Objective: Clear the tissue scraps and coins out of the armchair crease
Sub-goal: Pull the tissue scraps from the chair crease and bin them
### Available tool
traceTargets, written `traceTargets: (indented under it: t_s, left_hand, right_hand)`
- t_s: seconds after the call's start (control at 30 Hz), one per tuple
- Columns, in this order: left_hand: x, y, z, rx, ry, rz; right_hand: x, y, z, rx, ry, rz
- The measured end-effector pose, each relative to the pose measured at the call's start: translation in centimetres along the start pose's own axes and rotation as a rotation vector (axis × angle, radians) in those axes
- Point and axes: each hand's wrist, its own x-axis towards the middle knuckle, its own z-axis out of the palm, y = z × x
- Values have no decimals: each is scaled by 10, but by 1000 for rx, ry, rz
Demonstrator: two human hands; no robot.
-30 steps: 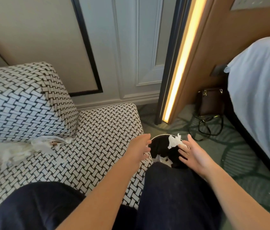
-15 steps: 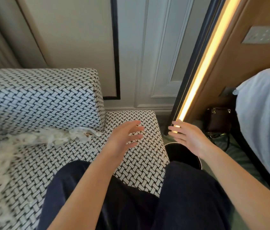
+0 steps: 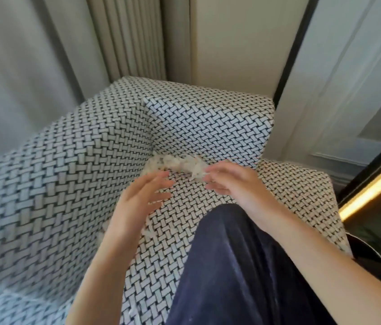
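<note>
Tissue scraps (image 3: 175, 164): one long white clump is seen, ragged and fluffy. It is blurred, so its single pieces cannot be counted.
Place of the scraps: the clump is lodged in the crease of the armchair (image 3: 72, 174), in the corner where the seat is met by the back and the arm cushion.
Small shreds (image 3: 149, 233): two white bits, as far as can be told, are seen on the seat just beside the left wrist.
Left hand (image 3: 141, 200): it is held over the seat near the clump. Its fingers are kept straight and a little spread, and nothing is held.
Right hand (image 3: 236, 186): the right end of the clump is touched by its fingertips (image 3: 209, 171). Whether the tissue is pinched cannot be told.
Leg (image 3: 243, 266): one leg in dark blue trousers is laid across the seat.
Dark round container (image 3: 370, 245): one is counted, and only its rim is seen, to the right of the seat.
</note>
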Motion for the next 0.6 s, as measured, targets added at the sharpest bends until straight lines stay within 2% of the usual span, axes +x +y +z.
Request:
traceTargets:
  t_s: [0.2, 0.37, 0.43, 0.6]
  left_hand:
    - [-32, -56, -78, 21, 289, -204]
    - [-41, -108, -99, -35, 489, -361]
    - [-42, -125, -94, 5, 514, -399]
    - [-40, -147, -65, 196, 436, -432]
  right_hand:
    - [6, 47, 108, -124, -166, -23]
    - [-5, 97, 158, -238, -168, -97]
    - [-8, 110, 170, -328, -259, -127]
    - [-8, 134, 179, -570, -604, -166]
